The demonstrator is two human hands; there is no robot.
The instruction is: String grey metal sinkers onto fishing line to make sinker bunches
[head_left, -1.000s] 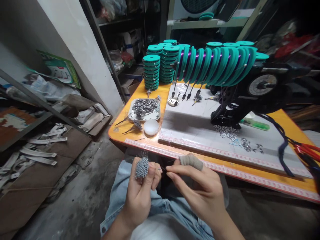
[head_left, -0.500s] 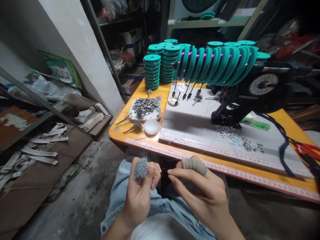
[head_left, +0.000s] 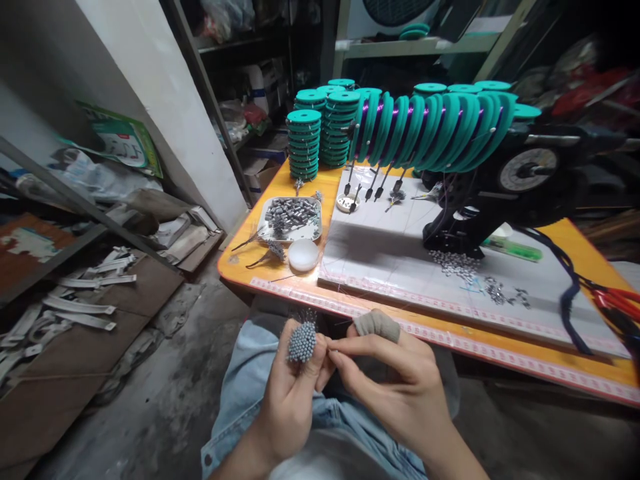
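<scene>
My left hand [head_left: 290,400] is closed around a bundle of thin stems with round grey tips [head_left: 302,343], held upright above my lap. Dark wispy ends stick out behind the bundle. My right hand [head_left: 400,383] pinches a very thin line between thumb and forefinger; the line itself barely shows. Its fingertips meet the fingers of my left hand, just right of the bundle. A grey cloth sleeve [head_left: 379,325] covers one finger of my right hand. What lies between the touching fingertips is too small to make out.
Beyond my hands stands a yellow table [head_left: 235,260] with a grey board [head_left: 370,247]. A black machine [head_left: 455,213] carries a row of teal spools [head_left: 435,130]. A white tray [head_left: 265,230] of grey pieces, a round white lid [head_left: 303,255] and small metal parts [head_left: 455,264] lie there.
My left hand and the bundle have moved right and slightly down. My right hand has shifted a little left, closing the gap between the two hands' fingertips.
</scene>
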